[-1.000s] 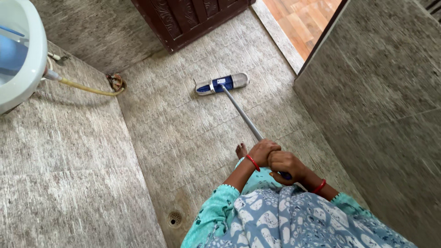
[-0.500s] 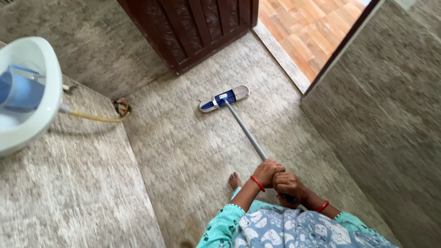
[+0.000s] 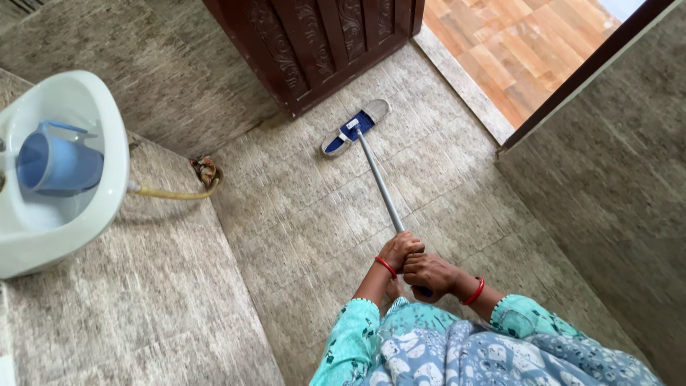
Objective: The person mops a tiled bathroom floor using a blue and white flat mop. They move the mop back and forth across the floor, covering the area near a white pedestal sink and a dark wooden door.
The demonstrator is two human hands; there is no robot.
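Both hands round mop handle

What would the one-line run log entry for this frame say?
left hand: grips mop handle | right hand: grips handle end | flat mop head: on tiled floor, near wooden door | blue mug: in washbasin

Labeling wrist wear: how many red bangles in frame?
2: one red bangle on the left wrist, one red bangle on the right wrist. Both hands grip the mop handle; sleeves may hide others.
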